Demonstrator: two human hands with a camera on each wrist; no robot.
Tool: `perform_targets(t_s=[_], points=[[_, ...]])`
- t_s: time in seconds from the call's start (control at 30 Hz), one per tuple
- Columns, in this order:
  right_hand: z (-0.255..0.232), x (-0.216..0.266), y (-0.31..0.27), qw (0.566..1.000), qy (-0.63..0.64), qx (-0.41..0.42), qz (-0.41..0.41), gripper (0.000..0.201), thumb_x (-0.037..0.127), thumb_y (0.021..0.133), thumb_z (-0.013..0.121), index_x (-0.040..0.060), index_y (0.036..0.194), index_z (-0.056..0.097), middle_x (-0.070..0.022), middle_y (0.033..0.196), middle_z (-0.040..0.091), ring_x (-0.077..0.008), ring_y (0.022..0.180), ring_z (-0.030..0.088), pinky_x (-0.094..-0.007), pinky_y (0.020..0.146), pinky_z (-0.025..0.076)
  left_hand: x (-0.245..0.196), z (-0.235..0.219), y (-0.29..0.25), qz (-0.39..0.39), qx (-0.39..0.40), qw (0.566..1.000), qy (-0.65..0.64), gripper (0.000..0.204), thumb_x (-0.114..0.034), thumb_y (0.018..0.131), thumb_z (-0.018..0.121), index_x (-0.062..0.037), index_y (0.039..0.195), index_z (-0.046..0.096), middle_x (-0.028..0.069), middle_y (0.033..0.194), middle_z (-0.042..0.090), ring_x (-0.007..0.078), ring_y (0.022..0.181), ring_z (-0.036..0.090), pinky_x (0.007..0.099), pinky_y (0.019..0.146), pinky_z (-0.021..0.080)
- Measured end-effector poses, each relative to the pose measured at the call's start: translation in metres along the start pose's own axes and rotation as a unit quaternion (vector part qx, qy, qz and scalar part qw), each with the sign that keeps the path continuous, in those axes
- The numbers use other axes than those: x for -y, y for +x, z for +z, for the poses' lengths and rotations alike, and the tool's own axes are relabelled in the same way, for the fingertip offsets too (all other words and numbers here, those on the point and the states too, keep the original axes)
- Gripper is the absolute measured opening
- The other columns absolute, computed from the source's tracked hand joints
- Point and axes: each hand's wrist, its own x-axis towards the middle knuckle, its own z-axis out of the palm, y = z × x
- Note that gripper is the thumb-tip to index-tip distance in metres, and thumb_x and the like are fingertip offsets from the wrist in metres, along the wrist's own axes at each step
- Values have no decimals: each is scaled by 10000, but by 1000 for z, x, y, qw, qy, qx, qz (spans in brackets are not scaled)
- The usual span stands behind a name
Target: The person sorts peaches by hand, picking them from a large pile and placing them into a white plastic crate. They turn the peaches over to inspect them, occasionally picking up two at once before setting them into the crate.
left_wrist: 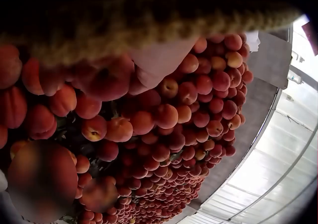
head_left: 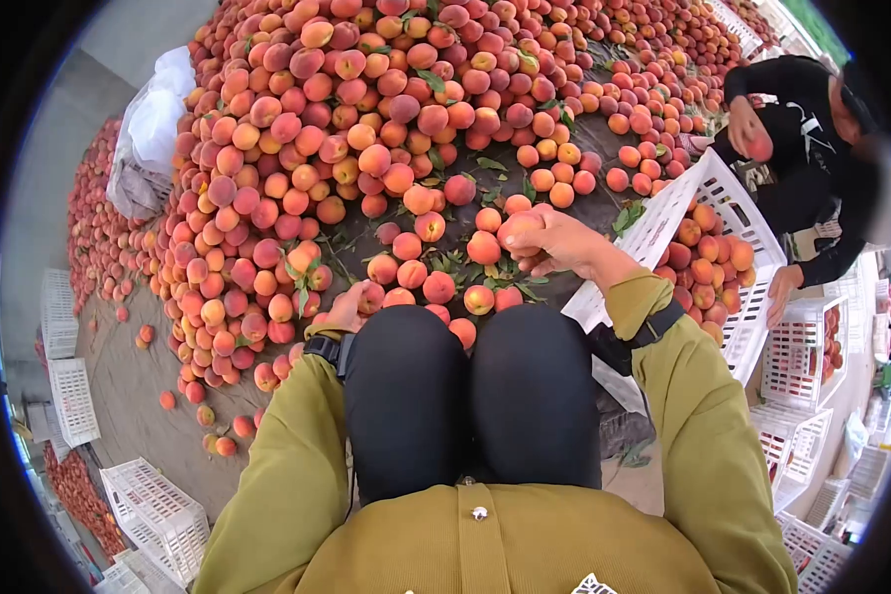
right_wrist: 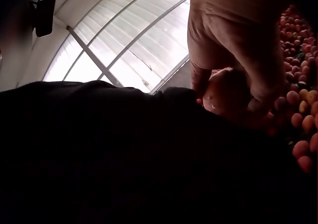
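At far left, a large heap of round, red-and-orange peaches (head_left: 297,126) slopes down over a dull grey-brown ground sheet (head_left: 129,371). Beside its lower edge, the person's bare left hand (head_left: 345,311) bends round one rounded, deep-red peach (head_left: 371,297), with thumb and fingertips on opposite sides; how firmly they press cannot be told. This fruit is probably light enough for one hand, with firm flesh under a thin skin that would bruise under a hard pinch. A broad hold across its widest part, with the finger pads, should suit it best. The left wrist view shows it dark red and shaded, partly covered by the fingers.

Between the hands, loose orange-red peaches (head_left: 439,288) lie among narrow green leaves (head_left: 450,261); their round shape likely lets them roll if nudged.

Further right, the person's bare right hand (head_left: 567,244) pinches a plump, orange-and-red peach (head_left: 521,230) between thumb and fingers, above the loose fruit. Its slightly fuzzy skin should offer fair grip, so gentle pressure at the sides ought to be enough. It looks brighter orange from above, shadowed in the right wrist view. Just beyond stands a tilted, white slotted plastic crate (head_left: 653,210) containing similar peaches (head_left: 705,269).
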Motion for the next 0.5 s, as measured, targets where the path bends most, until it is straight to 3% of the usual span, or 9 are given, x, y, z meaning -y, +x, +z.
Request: perform_targets(t_s=[0.13,0.2,0.23,0.27,0.33,0.37,0.43,0.47,0.5], points=[[-1,5,68,974,-220,46,28,421,283,695,720,67,991,515,-37,814,580,-134,655,590,-276,573,484,10,15,21,-30,-9,998,60,437,-405,801,646,-125,1095,488,103,970,544,226,832,570,364,668,512],[8,-8,119,951,-305,38,38,512,289,667,743,46,1042,495,-71,845,597,-171,716,610,-301,623,495,-6,20,28,-49,-50,993,99,452,-332,781,669,-136,1142,479,144,1039,518,289,902,569,401,730,506],[13,-14,140,922,-384,23,35,605,294,638,766,24,1094,474,-104,875,614,-208,778,629,-325,672,507,-12,21,34,132,-107,925,341,511,-295,745,691,-137,1179,472,157,1032,523,309,892,571,397,763,497],[18,-26,160,921,-387,24,36,605,294,638,766,24,1094,474,-104,875,614,-208,778,629,-325,672,507,-19,25,38,300,-153,764,550,577,-259,709,713,-138,1215,466,170,1024,528,328,883,573,393,795,489],[28,-43,185,867,-488,-55,-81,573,284,646,757,27,1076,479,-175,947,618,-321,904,617,-399,768,482,-34,33,46,279,-150,782,536,546,-188,688,684,-131,1194,486,205,1099,487,399,962,526,435,848,465],[32,-45,193,875,-477,-53,-69,568,296,650,755,19,1061,477,-218,1009,604,-394,996,571,-431,842,447,-36,33,55,324,-179,715,594,525,-168,691,670,-131,1186,498,198,1152,458,398,1014,496,438,884,441],[51,-57,211,841,-510,-131,-126,452,215,738,653,-14,1070,449,-220,1017,567,-356,985,567,-428,821,459,-46,47,57,406,-223,557,690,496,-121,680,632,-136,1166,532,178,1256,392,371,1133,412,477,999,341],[61,-65,221,764,-582,-202,-190,426,198,745,633,18,1090,457,-213,1006,560,-357,931,571,-440,780,461,-48,53,62,441,-205,516,705,501,-136,661,636,-129,1153,544,159,1233,428,356,1124,420,504,1035,287],[72,-60,219,775,-498,-270,-281,432,181,728,634,65,1109,467,-184,1009,556,-361,902,570,-463,751,451,-46,57,69,467,-154,514,703,451,-125,666,625,-115,1112,559,144,1175,467,345,1108,433,495,1029,294]])
